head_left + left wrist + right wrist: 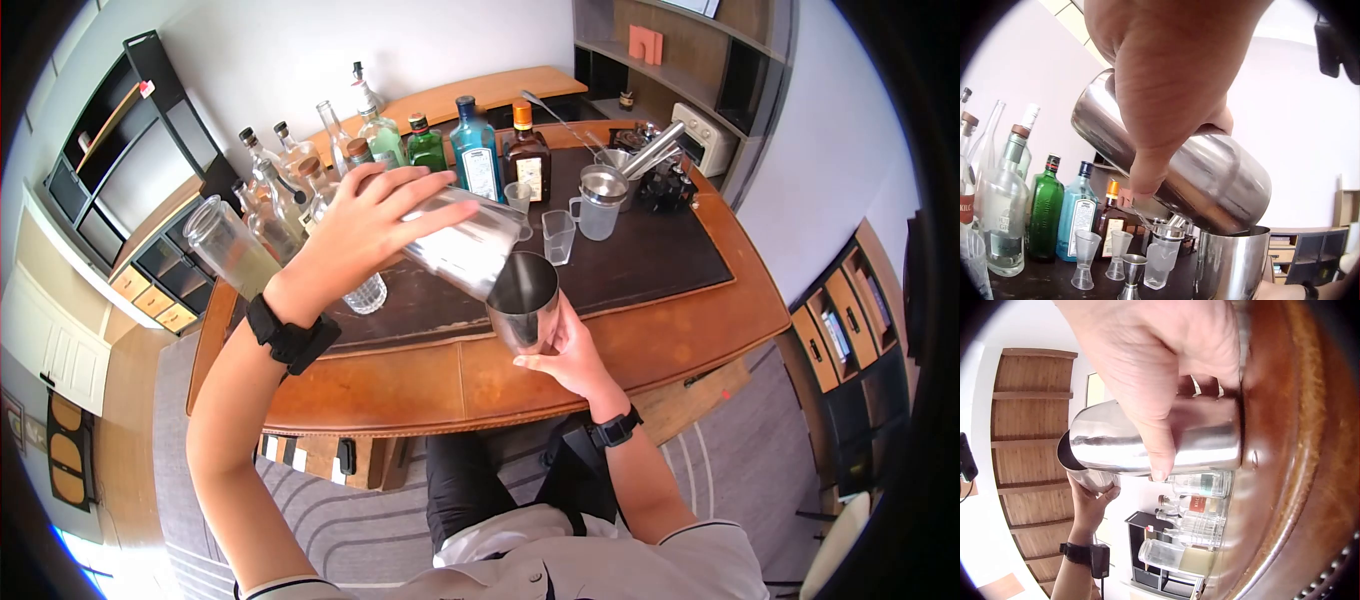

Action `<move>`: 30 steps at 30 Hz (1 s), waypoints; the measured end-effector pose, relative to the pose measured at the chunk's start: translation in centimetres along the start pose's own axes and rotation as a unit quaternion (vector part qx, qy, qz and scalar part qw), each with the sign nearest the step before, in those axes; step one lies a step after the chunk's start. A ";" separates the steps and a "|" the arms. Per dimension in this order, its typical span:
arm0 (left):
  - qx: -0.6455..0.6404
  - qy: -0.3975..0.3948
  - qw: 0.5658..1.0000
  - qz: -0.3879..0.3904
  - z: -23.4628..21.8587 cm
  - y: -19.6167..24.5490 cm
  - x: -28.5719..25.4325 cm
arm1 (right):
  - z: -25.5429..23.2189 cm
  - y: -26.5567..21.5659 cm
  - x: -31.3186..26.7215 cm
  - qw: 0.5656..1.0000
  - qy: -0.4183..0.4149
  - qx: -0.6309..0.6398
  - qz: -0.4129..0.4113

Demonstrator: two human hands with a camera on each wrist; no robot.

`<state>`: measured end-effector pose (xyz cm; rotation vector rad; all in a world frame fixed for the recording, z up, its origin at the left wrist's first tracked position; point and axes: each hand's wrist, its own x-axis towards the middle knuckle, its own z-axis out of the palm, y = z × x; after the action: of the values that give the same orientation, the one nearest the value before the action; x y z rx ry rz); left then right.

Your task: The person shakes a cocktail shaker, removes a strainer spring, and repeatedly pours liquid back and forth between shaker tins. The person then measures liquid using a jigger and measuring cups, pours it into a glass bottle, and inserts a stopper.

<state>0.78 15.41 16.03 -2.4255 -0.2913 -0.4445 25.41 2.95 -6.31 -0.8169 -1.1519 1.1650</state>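
Observation:
My left hand (385, 215) grips a metal shaker tin (465, 245) from above, fingers spread along its side. The tin is tilted down to the right, its mouth at the rim of a second shaker tin (522, 315). My right hand (572, 352) holds that second tin near the desk's front edge, mouth up. In the left wrist view, the tilted tin (1216, 181) overlaps the rim of the lower tin (1232, 265). The right wrist view shows my thumb and fingers round the lower tin (1204, 434). The insides of both tins are mostly hidden.
Several bottles stand behind, including a green bottle (426, 148), a blue bottle (475, 150) and a brown bottle (527, 160). Right of them, a strainer (604, 182) tops a clear cup (598, 218). A metal jigger (1133, 275) stands near clear measuring cups (1085, 259). A glass jar (230, 245) stands left.

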 end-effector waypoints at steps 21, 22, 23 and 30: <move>-0.545 0.130 0.762 -0.326 12.6 9.9 -6.5 | -4.5 -7.8 1.2 0.967 0.093 -0.220 -0.091; -0.564 0.136 0.746 -0.327 12.5 10.1 -6.5 | -4.6 -8.6 1.4 0.956 0.096 -0.262 -0.094; -0.564 0.139 0.744 -0.329 12.7 10.2 -6.5 | -4.6 -9.5 1.8 0.955 0.093 -0.265 -0.094; -0.617 0.186 0.688 -0.333 13.6 10.7 -7.2 | -1.6 -15.4 4.7 0.840 -0.010 -0.527 -0.125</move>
<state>0.85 15.14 -2.70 -3.2638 -0.9359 -1.9774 31.00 3.93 8.86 -1.4049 -1.8753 0.2240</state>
